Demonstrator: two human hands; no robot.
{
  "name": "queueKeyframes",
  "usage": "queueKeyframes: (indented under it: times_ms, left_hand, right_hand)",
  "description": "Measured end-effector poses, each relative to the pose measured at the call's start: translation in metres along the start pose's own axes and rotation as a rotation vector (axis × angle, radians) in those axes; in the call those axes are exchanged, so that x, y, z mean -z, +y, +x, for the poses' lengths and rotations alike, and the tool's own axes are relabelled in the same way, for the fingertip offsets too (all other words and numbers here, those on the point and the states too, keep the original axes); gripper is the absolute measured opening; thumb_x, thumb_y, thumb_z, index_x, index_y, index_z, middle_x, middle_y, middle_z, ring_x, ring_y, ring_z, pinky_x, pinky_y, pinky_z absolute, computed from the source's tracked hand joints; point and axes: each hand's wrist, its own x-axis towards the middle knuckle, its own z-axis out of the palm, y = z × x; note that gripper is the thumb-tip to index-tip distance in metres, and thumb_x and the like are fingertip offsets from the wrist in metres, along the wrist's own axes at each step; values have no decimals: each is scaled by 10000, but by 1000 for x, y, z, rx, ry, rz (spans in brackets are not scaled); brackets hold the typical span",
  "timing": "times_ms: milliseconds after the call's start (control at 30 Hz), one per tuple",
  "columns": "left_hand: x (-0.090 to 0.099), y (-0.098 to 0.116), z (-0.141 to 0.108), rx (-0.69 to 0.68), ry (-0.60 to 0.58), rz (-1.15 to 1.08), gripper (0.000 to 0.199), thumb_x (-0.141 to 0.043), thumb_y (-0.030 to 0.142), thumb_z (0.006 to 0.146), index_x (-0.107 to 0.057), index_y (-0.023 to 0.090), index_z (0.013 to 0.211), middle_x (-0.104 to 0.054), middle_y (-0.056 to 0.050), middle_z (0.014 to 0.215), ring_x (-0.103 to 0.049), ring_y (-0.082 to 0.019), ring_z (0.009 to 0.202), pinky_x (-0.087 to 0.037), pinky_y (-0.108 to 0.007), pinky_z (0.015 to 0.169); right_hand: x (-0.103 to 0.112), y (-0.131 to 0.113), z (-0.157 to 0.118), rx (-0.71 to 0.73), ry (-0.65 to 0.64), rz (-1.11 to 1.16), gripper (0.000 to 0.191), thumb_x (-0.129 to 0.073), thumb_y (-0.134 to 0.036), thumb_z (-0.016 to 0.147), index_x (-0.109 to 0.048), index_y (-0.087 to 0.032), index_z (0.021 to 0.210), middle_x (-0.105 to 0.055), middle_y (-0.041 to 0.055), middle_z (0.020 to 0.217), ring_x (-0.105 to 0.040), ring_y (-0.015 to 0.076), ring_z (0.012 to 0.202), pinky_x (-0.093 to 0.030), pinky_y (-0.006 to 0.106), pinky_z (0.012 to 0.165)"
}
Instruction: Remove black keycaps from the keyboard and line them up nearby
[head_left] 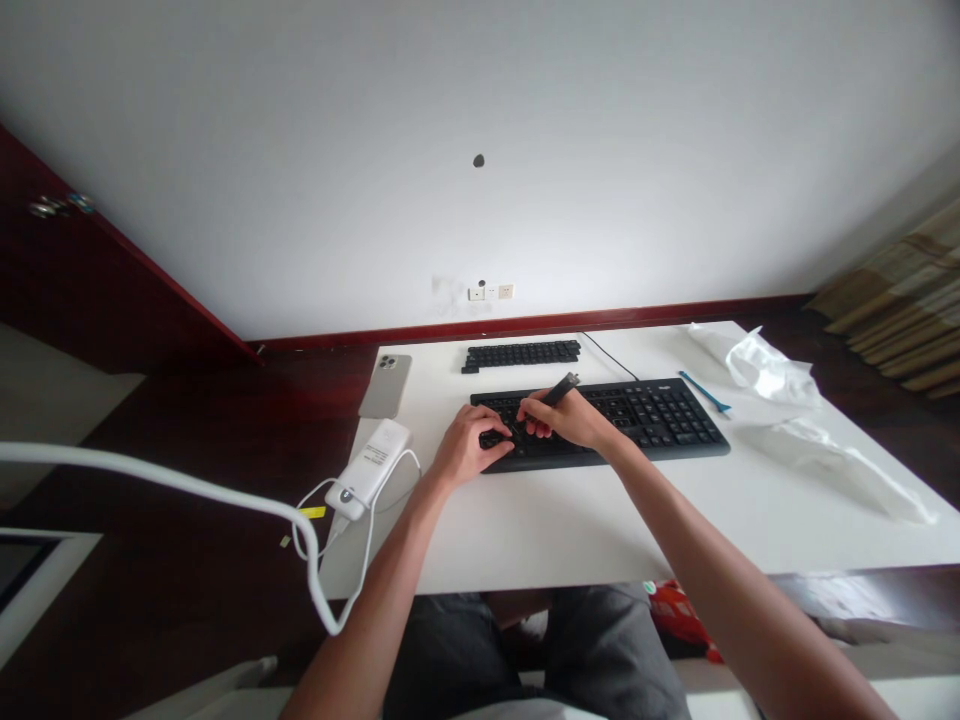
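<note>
A black keyboard [671, 418] lies on the white table, its number pad on the right full of keycaps and its left and middle part looking partly stripped of them. My left hand [472, 443] rests on the keyboard's left end, its fingers and thumb apart with nothing seen between them. My right hand [561, 415] is closed round a black pen-like tool [561, 388], which is tilted over the keyboard just right of my left hand. The tool's lower tip is hidden by my fingers. Behind the keyboard, loose black keycaps [523, 354] stand in rows.
Left on the table [525, 540] are a phone [385, 386] and a white power bank [370, 470] with a white cable [225, 490]. A blue pry tool [705, 391] and crumpled white plastic bags [757, 365] lie on the right. A black cord runs behind the keyboard.
</note>
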Motion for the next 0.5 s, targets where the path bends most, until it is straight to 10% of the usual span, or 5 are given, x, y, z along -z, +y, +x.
queueKeyframes:
  times_ms: [500]
  left_hand:
    - [4,6,1,-5,-14,62,136,-798,261,848,-745,251,974,-710,-44,1024,-623,-253,1006,-520,-403,918]
  right_hand:
    - [-9,-25,7,38,-240,-282,375,-584,-472,933,-699,-187,719,-719,40,692,-627,169,626,-474,286,627]
